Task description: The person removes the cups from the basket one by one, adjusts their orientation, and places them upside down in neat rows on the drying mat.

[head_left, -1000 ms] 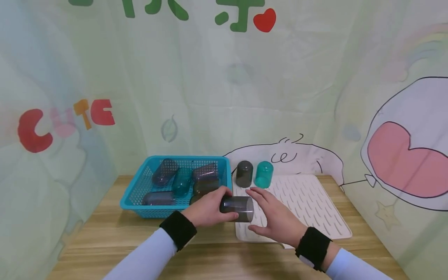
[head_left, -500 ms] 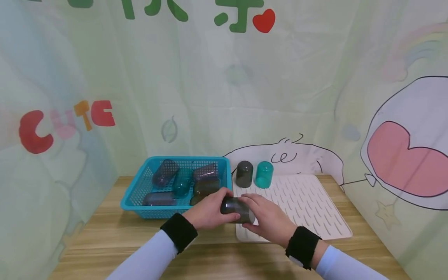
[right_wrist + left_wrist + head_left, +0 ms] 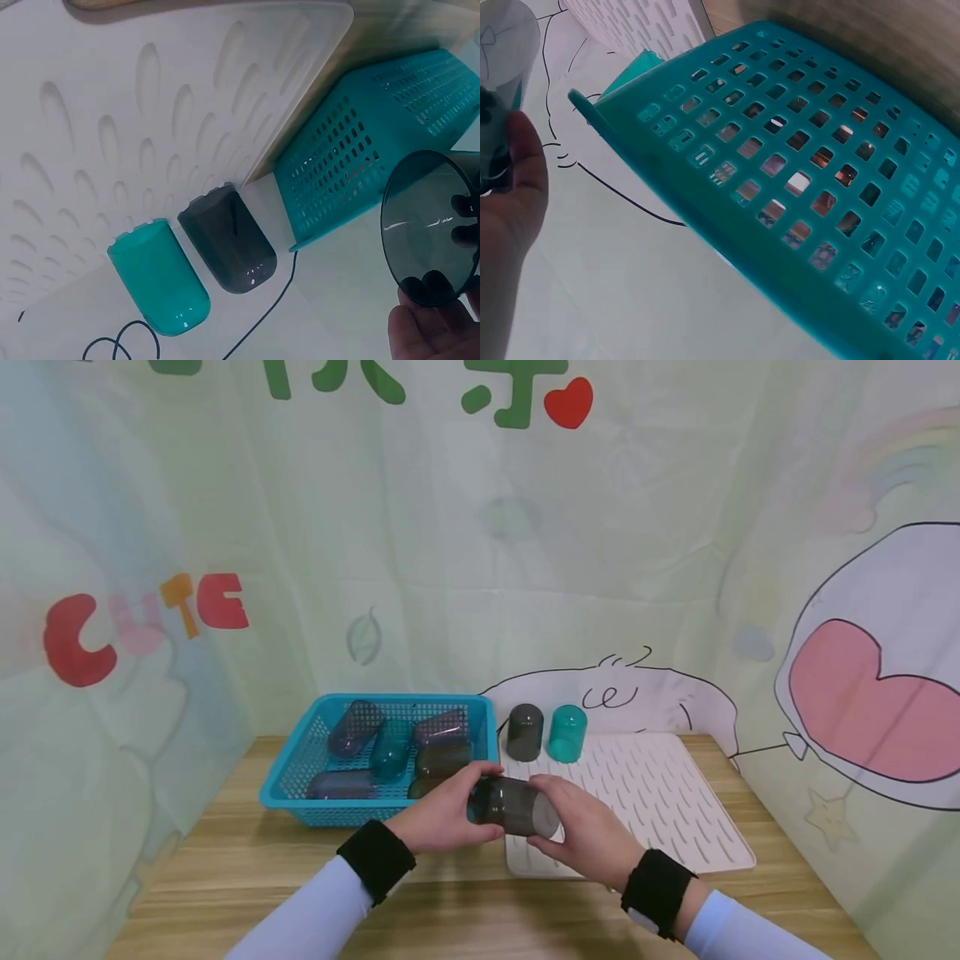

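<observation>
A dark grey see-through cup (image 3: 510, 806) lies sideways in the air between my hands, its mouth turned to the right. My left hand (image 3: 446, 814) grips its closed end, thumb below and fingers above. At the mouth end, my right hand (image 3: 588, 827) holds it between thumb and fingers. In the right wrist view the round rim of the cup (image 3: 416, 217) shows at the right, with dark fingertips seen through its wall. The left wrist view catches only part of the left hand (image 3: 514, 202) at its edge.
A blue plastic basket (image 3: 322, 810) stands at the left with several tinted cups lying inside. To its right lies a white ridged mat (image 3: 637, 802). A grey cup (image 3: 525, 732) and a teal cup (image 3: 567, 735) stand upside down on the mat's far left corner.
My right hand has come in from the right and taken hold of the cup's mouth end. The cup has shifted slightly right, with more of it showing out of my left hand.
</observation>
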`<state>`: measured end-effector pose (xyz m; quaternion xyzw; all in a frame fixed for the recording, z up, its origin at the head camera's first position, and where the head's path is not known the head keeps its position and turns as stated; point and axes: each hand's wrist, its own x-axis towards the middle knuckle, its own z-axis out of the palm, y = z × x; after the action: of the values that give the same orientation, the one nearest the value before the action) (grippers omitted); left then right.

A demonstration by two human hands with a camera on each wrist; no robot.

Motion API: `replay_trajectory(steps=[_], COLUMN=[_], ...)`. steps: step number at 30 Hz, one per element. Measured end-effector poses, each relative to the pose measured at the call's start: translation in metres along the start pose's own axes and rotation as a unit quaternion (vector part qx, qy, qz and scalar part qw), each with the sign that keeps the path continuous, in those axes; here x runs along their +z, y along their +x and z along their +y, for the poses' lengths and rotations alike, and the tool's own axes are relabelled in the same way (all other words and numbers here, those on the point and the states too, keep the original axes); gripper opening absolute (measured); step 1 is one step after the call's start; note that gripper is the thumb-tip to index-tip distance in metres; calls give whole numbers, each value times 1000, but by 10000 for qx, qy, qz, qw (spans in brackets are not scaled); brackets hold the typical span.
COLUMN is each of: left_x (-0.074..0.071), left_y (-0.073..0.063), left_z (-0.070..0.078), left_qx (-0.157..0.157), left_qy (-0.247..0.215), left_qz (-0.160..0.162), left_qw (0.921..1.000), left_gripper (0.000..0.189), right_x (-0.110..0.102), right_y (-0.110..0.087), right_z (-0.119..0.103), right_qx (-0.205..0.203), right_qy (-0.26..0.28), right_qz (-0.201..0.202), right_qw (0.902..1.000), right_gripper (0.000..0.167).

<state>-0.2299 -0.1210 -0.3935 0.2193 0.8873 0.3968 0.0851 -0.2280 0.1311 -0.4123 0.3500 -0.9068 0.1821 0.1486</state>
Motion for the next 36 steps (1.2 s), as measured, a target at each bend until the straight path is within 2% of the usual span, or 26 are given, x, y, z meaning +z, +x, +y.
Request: replay_trajectory(steps=[6,11,15,22,30,36], left_x=[2,5,8,10,11,12], left_y=[2,2,3,4,5,4], left_z=[2,4,5,9,9,7], left_qx=[2,-6,38,130,159,313], left_qy=[-8,74,26,-85,-274,-7], left_qz=[170,214,150,114,71,162], left_qw=[9999,9997,9999,9998,9995,9994], left_gripper=[82,84,84,85,74,73], right_x=[1,2,2,0,0,2], right_y=[1,3,6,8,7,4], right_z=[-1,-7,-12,-16,-12,-7], right_qx=[117,-271,-639,-901,-937,-905], right_qy=[-120,-472,-500,-553,-477,-412], right_qz=[-82,-26,-7,80,270,407], right_qw=[9998,9985,9967,9944,9941,9942], right_gripper=[83,94,96,84,76,76])
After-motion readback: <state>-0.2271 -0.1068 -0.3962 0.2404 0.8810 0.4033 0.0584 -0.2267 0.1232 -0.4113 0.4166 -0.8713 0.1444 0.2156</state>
